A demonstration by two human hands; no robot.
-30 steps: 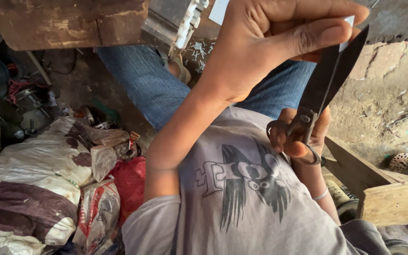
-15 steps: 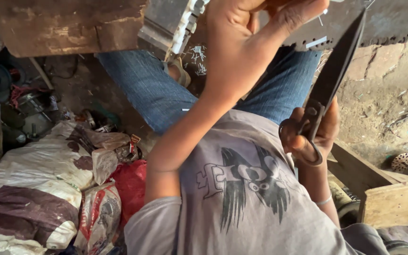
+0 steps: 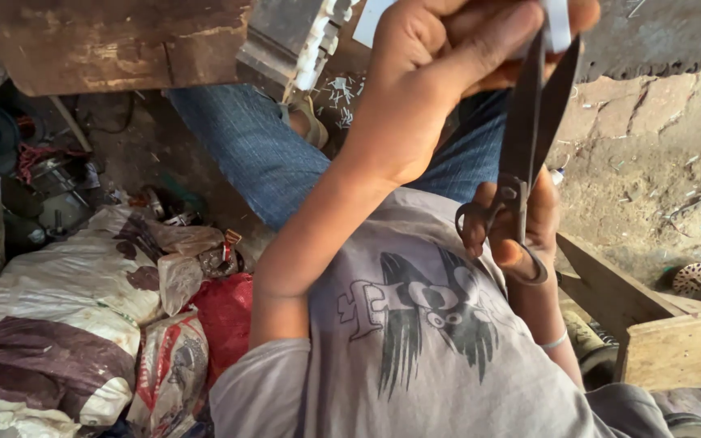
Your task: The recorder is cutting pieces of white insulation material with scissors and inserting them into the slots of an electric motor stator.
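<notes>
Dirt floor of a cramped workshop, littered with small white clippings, with a worn wooden bench across the top and stuffed sacks heaped on the lower left. Seen from the head camera, looking straight down over a grey printed shirt and blue jeans. Left hand raised close to the lens, fingers curled shut and pinching a thin white strip between thumb and fingertips at the very top edge, held high so the strip sits right in the mouth of the blades. Right hand lower, just above the chest, closed through the loops of large black scissors, gripping them with the blades pointing up and slightly parted, a narrow wedge of gap showing near the tips. Scissors upright between the two hands, handles in the right, blade tips meeting the strip just beside the left thumb. Strip mostly cut off by the frame edge, so its length cannot be told. Rough wooden box at the lower right, near the right forearm, with small round metal parts lying beyond it on the ground.
</notes>
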